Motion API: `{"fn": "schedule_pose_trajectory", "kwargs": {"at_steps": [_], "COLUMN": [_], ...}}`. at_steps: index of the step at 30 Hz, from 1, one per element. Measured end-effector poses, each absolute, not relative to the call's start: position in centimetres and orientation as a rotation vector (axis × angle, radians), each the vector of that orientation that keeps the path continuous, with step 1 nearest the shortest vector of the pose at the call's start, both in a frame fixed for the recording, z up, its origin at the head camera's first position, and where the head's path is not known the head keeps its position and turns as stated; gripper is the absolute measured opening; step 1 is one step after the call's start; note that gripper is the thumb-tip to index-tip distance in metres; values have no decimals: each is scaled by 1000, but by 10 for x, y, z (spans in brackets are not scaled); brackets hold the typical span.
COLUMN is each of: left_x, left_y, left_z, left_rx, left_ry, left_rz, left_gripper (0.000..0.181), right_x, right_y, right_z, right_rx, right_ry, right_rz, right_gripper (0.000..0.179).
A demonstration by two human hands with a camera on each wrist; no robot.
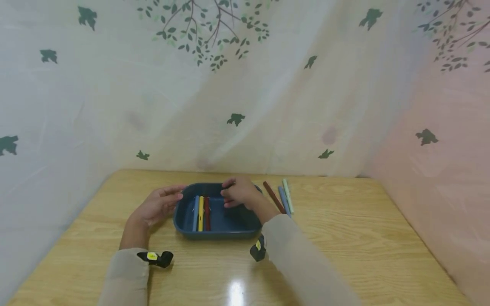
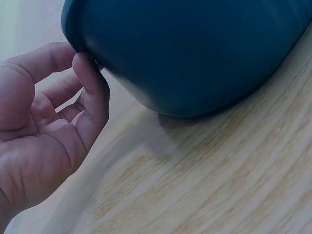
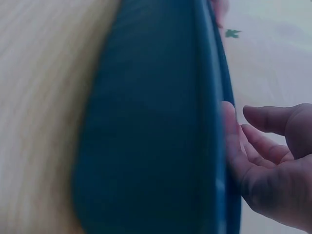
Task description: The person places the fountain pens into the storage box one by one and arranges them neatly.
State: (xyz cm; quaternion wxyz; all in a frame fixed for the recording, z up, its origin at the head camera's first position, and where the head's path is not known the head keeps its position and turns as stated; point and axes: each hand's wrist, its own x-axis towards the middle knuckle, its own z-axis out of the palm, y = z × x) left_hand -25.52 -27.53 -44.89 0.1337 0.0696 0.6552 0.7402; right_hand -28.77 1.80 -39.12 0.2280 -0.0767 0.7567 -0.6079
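Observation:
A dark blue tray (image 1: 223,234) with rounded corners stands on the table. On its left side lie a blue pen (image 1: 196,213), a yellow pen (image 1: 200,213) and a dark red pen (image 1: 207,213), side by side. My left hand (image 1: 158,206) holds the tray's left rim; the left wrist view shows its fingertips (image 2: 85,66) at that edge. Over the tray's right part reaches my right hand (image 1: 241,193). Its fingers (image 3: 234,139) are loosely bent, with the thumb apart, and nothing shows between them. The tray's far right corner is partly hidden behind this hand.
Right of the tray lie a brown pen (image 1: 274,197), a blue pen (image 1: 283,199) and a pale green pen (image 1: 288,195) on the wooden table (image 1: 344,238). A patterned curtain (image 1: 268,97) hangs around the table's back and sides.

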Motion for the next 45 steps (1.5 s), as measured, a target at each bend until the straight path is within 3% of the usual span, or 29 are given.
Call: {"fn": "schedule_pose_trajectory", "kwargs": {"at_steps": [25, 45], "left_x": [-254, -254], "left_y": [-277, -278], "left_z": [-449, -450], "left_rx": [162, 142], "left_ry": [1921, 1914], "left_rz": [2146, 2150], "left_gripper": [41, 43], "right_x": [-299, -314], "right_y": [101, 185], "right_z": [-357, -382], "right_rx": [-283, -256], "right_ry": [2352, 2542], "right_rz": [-1542, -1328], "right_gripper": [35, 38]}}
